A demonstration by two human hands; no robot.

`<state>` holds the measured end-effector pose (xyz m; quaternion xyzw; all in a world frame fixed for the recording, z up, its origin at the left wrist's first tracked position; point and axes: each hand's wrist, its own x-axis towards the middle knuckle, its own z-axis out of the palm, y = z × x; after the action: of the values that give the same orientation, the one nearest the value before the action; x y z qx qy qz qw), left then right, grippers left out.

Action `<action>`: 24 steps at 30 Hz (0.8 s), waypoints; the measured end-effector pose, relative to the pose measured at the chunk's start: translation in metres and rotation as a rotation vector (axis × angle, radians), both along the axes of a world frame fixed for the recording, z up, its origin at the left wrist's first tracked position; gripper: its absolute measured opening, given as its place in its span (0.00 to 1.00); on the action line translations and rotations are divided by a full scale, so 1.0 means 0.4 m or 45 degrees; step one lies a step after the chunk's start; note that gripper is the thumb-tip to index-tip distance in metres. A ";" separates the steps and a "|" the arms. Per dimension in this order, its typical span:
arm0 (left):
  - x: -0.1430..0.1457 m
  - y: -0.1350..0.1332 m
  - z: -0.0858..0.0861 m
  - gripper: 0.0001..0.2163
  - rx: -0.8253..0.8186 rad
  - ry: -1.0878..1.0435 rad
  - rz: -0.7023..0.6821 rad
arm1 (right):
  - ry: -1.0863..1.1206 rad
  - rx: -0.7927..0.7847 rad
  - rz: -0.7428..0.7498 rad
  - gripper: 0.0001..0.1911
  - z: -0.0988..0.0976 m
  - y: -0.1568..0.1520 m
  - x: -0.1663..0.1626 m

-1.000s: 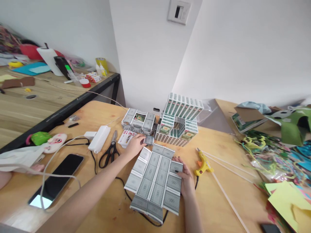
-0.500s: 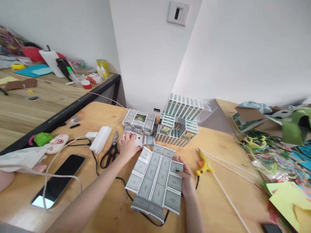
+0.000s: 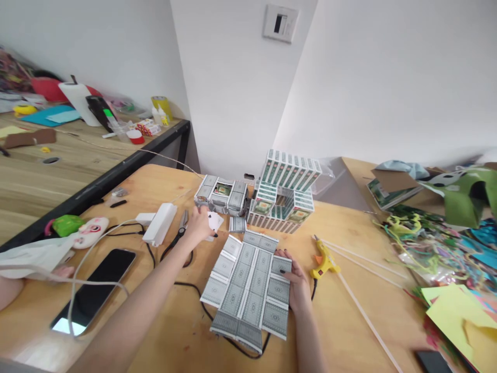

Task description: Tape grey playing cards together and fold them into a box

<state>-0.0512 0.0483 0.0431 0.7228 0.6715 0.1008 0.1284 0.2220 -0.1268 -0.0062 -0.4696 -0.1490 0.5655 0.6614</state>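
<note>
My left hand (image 3: 198, 225) is closed on several playing cards (image 3: 213, 221), white faces partly showing past the fingers. Its arm partly covers black scissors (image 3: 176, 243). With my right hand (image 3: 296, 280) I grip the right edge of a panel made of playing cards (image 3: 252, 282), patterned backs up, with narrower flaps along both sides. Beyond the panel lies a small card stack (image 3: 237, 224), back side up. Behind the left hand stands a block covered in cards (image 3: 223, 192). To its right is a structure of green-and-white card boxes (image 3: 285, 199).
A yellow glue gun (image 3: 325, 263) lies right of the panel, near long white sticks (image 3: 365, 316). On the left are a white power strip (image 3: 160, 224), a phone (image 3: 95, 290) and cables. Coloured pipe cleaners (image 3: 423, 243) and yellow paper (image 3: 458, 316) fill the right side.
My left hand has drawn the cards slightly left, away from the small card stack, and they now bunch in its fingers. My right hand stays on the panel.
</note>
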 end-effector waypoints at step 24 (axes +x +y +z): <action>0.033 -0.103 0.145 0.11 0.074 -0.514 -0.379 | -0.960 0.071 -0.053 0.28 0.093 0.041 0.019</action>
<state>-0.0379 0.0070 0.1010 0.7824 0.5153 0.2424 0.2523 0.2295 -0.1105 0.0310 -0.6295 -0.3877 0.3350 0.5841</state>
